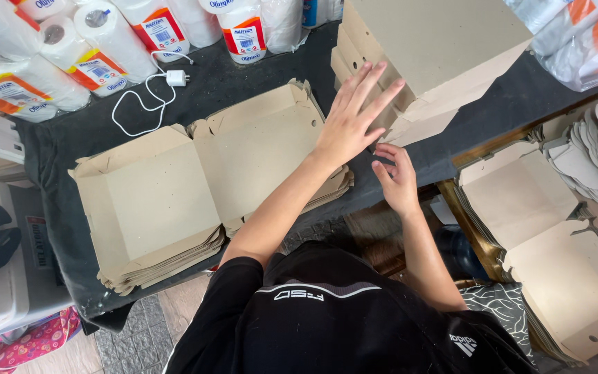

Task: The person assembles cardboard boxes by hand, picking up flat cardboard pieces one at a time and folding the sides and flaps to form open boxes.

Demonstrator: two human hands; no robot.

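Left to right: a white charger cable lies on bare dark table behind the stack of flat cardboard box blanks, which overhangs the near table edge. The left hand, fingers spread, nothing gripped, reaches over this stack toward the folded cardboard boxes. The right hand, fingers loosely curled, empty, hovers at the table edge just below them

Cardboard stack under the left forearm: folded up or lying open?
Lying open. The top blank of the cardboard stack is spread in two shallow tray halves, side flaps barely raised. The left hand reaches past it, fingers spread.
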